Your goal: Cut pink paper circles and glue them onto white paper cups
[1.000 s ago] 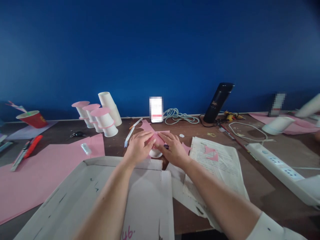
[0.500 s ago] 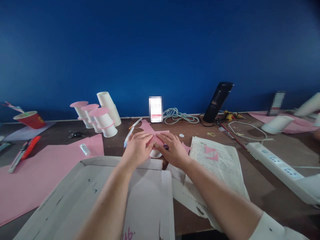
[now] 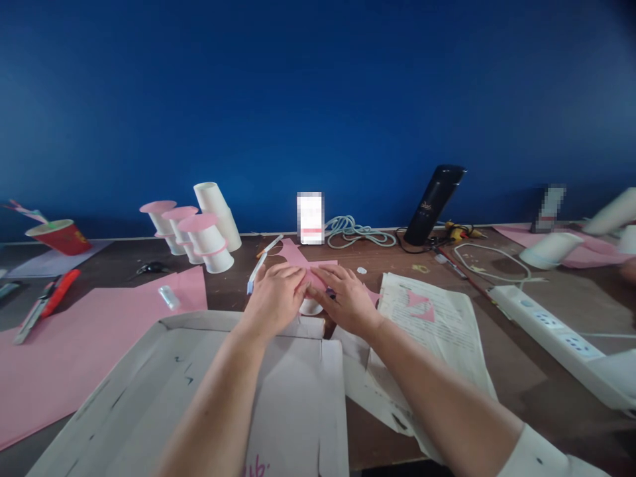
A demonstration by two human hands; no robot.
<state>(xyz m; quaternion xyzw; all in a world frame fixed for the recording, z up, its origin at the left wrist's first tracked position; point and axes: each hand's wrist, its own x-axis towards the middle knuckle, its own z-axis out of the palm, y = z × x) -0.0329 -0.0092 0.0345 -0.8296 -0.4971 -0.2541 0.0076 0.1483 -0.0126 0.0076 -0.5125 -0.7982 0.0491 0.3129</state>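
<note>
My left hand (image 3: 275,296) and my right hand (image 3: 344,297) meet at the middle of the table, fingers curled onto a piece of pink paper (image 3: 304,267). The paper lies over a small white cup (image 3: 311,307) that shows just beneath my fingertips. Both hands press or pinch the paper against the cup's top. A dark thin object peeks out under my right fingers, too small to name.
An open flat cardboard box (image 3: 163,384) sits in front of me. A pink sheet (image 3: 84,338), glue stick (image 3: 169,297) and red knife (image 3: 50,301) lie left. White cups with pink lids (image 3: 199,235) stand behind. Printed paper (image 3: 437,318), power strip (image 3: 551,331) and black bottle (image 3: 433,202) lie right.
My fingers have shifted slightly on the pink paper; both hands stay at the same place over the cup.
</note>
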